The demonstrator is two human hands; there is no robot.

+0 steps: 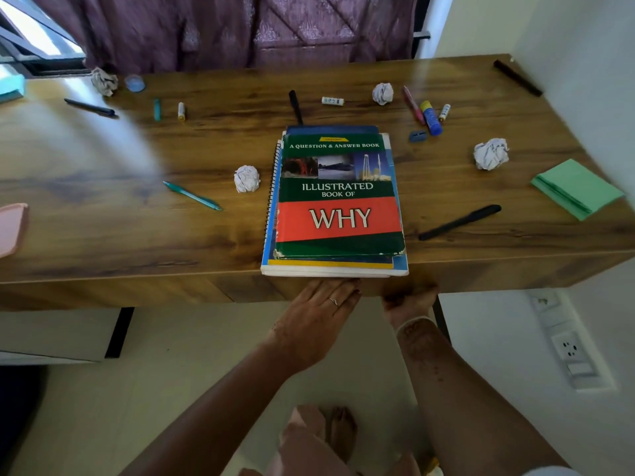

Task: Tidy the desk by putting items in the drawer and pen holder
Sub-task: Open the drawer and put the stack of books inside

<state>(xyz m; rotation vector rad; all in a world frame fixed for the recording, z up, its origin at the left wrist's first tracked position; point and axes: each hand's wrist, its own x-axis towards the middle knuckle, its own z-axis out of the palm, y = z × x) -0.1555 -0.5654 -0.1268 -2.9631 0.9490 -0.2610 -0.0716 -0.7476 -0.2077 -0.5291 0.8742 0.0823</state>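
Observation:
A stack of books (338, 201), topped by a green and red "WHY" book, lies at the desk's front edge. Just below it, my left hand (319, 314) rests flat against the wooden drawer front (261, 286), holding nothing. My right hand (409, 304) is beside it, fingers curled under the drawer front's lower edge. Loose on the desk lie a teal pen (192, 195), a black pen (460, 221), another black pen (295, 106), a pink pen (413, 104), a blue glue stick (430, 118) and a blue sharpener (417, 136).
Crumpled paper balls (246, 179) (490, 153) (382, 93) (104, 81) are scattered about. Green paper sheets (577, 188) sit at the right edge, a black marker (517, 78) at the far right corner, a pink object (12, 228) at the left edge. Wall sockets (570, 348) are low on the right.

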